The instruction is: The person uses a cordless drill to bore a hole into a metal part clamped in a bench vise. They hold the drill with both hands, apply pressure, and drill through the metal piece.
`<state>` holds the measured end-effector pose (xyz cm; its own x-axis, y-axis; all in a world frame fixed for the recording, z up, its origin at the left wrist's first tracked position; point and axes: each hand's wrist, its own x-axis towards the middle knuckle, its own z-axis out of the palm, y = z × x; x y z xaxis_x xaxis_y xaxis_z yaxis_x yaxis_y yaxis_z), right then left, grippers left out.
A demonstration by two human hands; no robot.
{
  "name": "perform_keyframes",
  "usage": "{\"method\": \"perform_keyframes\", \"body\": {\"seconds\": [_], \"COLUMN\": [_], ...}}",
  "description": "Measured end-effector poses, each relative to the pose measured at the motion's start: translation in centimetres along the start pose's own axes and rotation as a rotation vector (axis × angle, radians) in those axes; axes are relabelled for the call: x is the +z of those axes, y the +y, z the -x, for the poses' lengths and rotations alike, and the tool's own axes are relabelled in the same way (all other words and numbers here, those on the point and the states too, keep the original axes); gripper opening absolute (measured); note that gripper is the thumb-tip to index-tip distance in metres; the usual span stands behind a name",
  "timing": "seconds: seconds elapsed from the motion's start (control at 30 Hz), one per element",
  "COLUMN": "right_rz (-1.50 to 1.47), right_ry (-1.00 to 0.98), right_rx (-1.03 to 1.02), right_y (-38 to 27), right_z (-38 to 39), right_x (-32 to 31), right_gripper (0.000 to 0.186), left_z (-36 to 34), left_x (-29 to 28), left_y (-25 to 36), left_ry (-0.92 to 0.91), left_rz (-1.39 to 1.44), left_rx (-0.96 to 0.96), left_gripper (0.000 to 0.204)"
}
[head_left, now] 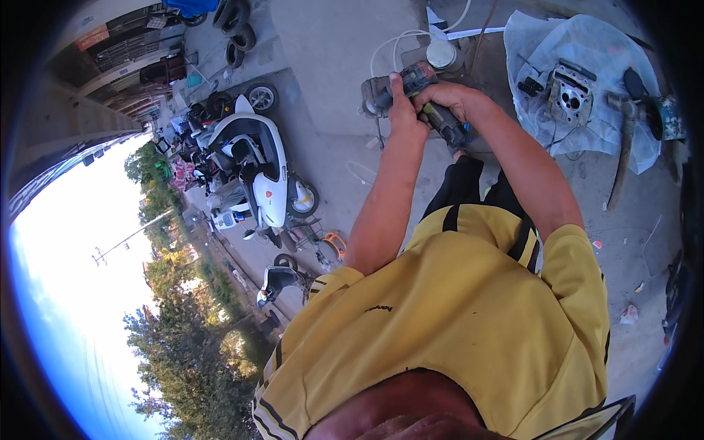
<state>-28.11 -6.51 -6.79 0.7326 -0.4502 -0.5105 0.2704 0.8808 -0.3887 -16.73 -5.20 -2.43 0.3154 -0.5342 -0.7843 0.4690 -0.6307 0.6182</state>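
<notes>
Both my hands hold one power tool (411,79) with a grey metal front, a red-and-dark body and a dark handle, above the concrete ground. My left hand (402,111) grips the tool's front part, thumb pointing up along it. My right hand (451,97) wraps over the rear body and the handle, which sticks out below the fingers. The tool's working end is partly hidden behind my left hand. My yellow shirt with black stripes fills the lower frame.
A white sheet (543,44) on the ground at the upper right carries a metal engine part (570,97) and small tools. A long-handled hammer (625,150) lies beside it. A white scooter (258,163), tyres (236,26), a white hose (396,42) and a round white container (443,53) are around.
</notes>
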Motion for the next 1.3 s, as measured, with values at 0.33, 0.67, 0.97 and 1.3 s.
{"method": "perform_keyframes", "body": {"seconds": [0.33,0.67,0.97,1.3], "right_rz": [0.084,0.108,-0.026,0.035], "right_ry": [-0.036,0.096,-0.129,-0.007], "right_rx": [0.069,-0.012,0.054,0.035], "right_y": [-2.1,-2.0,-0.4,-1.2], "right_z": [-0.4,0.7,0.3,-0.4], "right_x": [0.1,1.3,-0.9,-0.1], "right_gripper": [0.013,0.017,0.017,0.014], "left_z": [-1.2,-1.0,0.7,-1.3], "left_x": [0.2,-0.4,0.5,0.3], "left_y": [0.8,0.7,0.3,0.7], "left_ry": [-0.079,-0.081,0.009,-0.025], "left_rz": [0.086,0.097,-0.039,-0.002], "left_rx": [0.001,-0.028,0.006,-0.053], "left_gripper": [0.082,0.080,0.069,0.069]}}
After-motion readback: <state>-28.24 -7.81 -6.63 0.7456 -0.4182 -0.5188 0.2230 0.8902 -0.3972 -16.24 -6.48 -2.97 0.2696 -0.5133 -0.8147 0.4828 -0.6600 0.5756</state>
